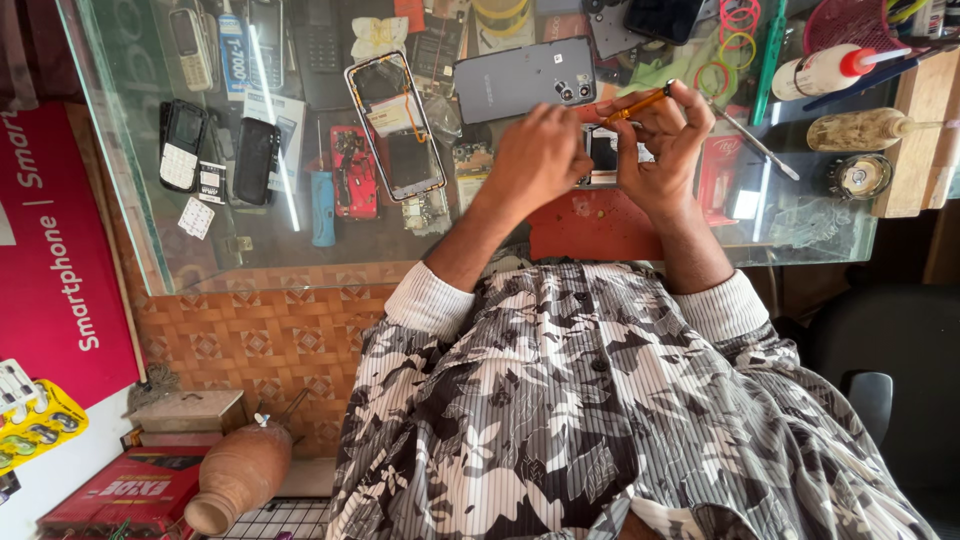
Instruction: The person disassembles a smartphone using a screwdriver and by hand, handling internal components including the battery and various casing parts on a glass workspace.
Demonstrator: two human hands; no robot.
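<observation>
Landmark: the grey phone [525,78] lying back-up on the glass surface [130,180], its camera cluster at its right end.
Left hand [535,160]: just below the grey phone, fingers curled shut around a small dark device [603,152] that shows only between the two hands; the grip is pressed closed on it.
Right hand [665,150]: below and right of the grey phone, touching the left hand; thumb and forefinger pinch an orange-handled screwdriver [636,103].
Screwdriver: slanted, its dark cap at the upper right, its tip pointing down-left toward the small dark device; the tip itself is hidden by the left hand.
Small dark device: held above the surface, below the grey phone's right end; what it is exactly cannot be told.
Opened phone frame [395,125]: left of the grey phone, lying flat, orange cable along its edge, insides exposed.
Red circuit part [352,170]: left of the opened frame, well left of the grey phone.
Blue tool [322,205]: further left, upright on the picture, beside the red part.
Keypad phones [183,145]: far left of the grey phone, beside a black handset.
White bottle with red cap [825,68]: far right of the grey phone, lying on its side.
Metal tweezers [755,145]: right of the right hand, flat on the glass.
Coloured rubber bands [735,40]: above-right of the grey phone.
</observation>
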